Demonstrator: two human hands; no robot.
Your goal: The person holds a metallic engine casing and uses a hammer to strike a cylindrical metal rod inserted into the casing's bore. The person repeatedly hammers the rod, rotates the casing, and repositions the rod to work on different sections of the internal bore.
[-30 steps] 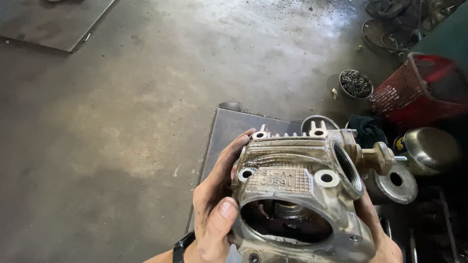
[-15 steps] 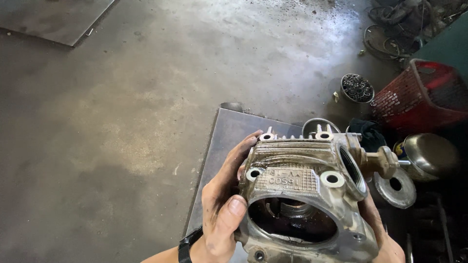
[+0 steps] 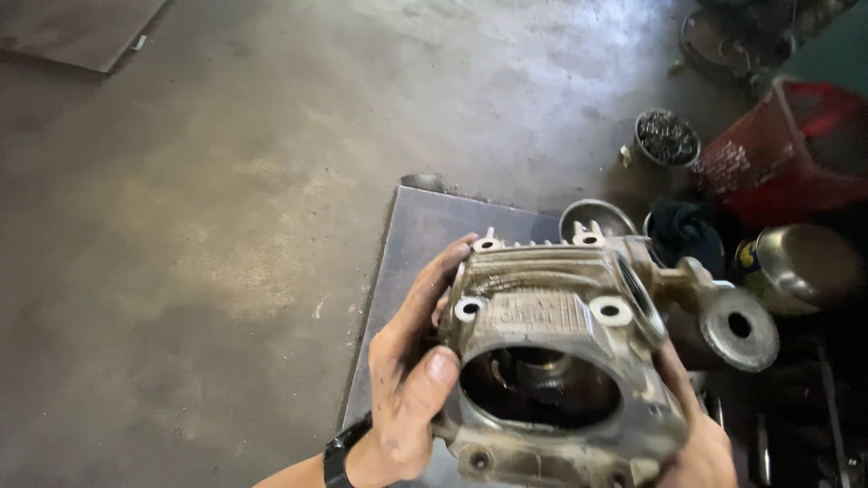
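While held above a grey metal sheet [image 3: 434, 253], cast engine cylinder head [image 3: 556, 361] — likely heavy, rigid, greasy — sits clasped between left hand [image 3: 407, 389] and right hand [image 3: 701, 434], fingers wrapped round its flanks.

Around us: a workshop floor and its clutter

We see a stained grey concrete floor [image 3: 226, 226] filling the left and top, with a flat dark panel [image 3: 72, 32] lying at the upper left corner. Below us lies a grey metal sheet [image 3: 425, 244], and a small round metal bowl [image 3: 597, 217] sits at its far edge. To the right we find a round tin of small dark bits [image 3: 667, 137], a red mesh basket [image 3: 787, 167] just beside it, a dark cloth [image 3: 684, 232] nearer us, and a shiny steel pot [image 3: 805, 264] at the right edge.
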